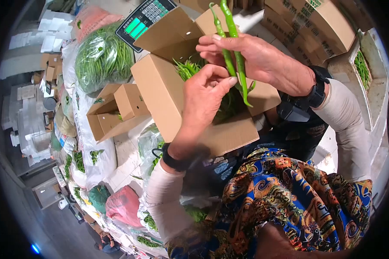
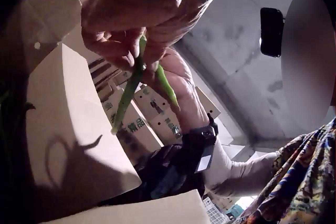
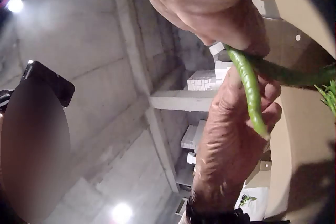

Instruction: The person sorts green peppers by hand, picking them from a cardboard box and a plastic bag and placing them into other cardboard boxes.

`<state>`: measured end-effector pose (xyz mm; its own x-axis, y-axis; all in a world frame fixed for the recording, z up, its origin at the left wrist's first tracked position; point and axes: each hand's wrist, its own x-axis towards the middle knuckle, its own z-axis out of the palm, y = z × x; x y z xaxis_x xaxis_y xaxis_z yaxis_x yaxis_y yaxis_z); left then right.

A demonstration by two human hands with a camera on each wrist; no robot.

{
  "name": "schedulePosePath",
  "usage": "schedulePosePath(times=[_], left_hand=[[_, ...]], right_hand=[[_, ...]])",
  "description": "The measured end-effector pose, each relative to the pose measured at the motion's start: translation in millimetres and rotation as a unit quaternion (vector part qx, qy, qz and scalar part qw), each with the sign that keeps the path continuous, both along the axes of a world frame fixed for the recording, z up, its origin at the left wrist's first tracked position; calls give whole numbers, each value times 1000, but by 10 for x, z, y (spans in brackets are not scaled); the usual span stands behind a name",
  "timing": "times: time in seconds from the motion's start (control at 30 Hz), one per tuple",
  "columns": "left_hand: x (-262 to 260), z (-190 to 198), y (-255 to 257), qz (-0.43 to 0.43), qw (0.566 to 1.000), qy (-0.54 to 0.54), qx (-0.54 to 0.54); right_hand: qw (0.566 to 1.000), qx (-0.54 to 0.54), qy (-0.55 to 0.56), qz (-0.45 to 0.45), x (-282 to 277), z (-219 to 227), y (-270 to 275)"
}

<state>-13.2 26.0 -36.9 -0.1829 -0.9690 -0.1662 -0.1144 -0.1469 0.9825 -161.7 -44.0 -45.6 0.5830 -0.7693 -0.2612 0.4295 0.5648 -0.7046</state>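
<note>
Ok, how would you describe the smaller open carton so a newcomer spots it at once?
In the head view, start at the large open box near the middle. To its left, below the clear bag of green peppers, lies the smaller carton. Unlike the box, it shows only a few bits of green.

Here the head view peers down onto the box (image 1: 157,97); close in, the left wrist view tilts up past the left hand (image 1: 203,97) toward the right hand (image 1: 266,64) and ceiling (image 2: 236,40), the right wrist view answers from the opposite side, and all three catch the peppers (image 1: 240,64).
</note>
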Motion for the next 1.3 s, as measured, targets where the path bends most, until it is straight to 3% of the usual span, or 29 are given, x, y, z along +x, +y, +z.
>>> schedulePosePath(times=[0.27,0.33,0.53,0.67,0.77,0.83,0.97,1.03,1.13,1.17,1.27,1.3], left_hand=[[19,-45,-7,4,998,57,21],[62,-72,-37,5,997,69,24],[427,9,-139,71,995,75,14],[642,-84,-186,90,993,64,30],[762,-183,-210,85,993,64,45],[810,-245,-226,62,996,25,58],[718,-265,-201,60,993,-47,94],[566,-198,-202,78,989,-121,34],[371,-25,-182,79,992,-91,-26],[246,63,-159,84,996,-28,-23],[132,-69,-156,57,998,26,3],[154,-111,-179,50,999,-15,9]], right_hand=[[1000,-12,-12,-4,26,-15,39],[998,38,-30,48,9,1,22],[993,-44,97,-50,-278,309,-219],[995,-15,-79,-55,-540,84,-524],[997,-40,-39,-56,-547,89,-477],[994,-58,58,-65,-427,220,-311],[996,-32,77,-37,-212,142,-149],[995,-38,95,11,-132,95,-87],[988,-50,128,63,-41,0,30],[985,-81,129,84,-4,-58,63],[983,-88,130,99,118,-179,187],[971,-109,171,128,142,-171,207]])
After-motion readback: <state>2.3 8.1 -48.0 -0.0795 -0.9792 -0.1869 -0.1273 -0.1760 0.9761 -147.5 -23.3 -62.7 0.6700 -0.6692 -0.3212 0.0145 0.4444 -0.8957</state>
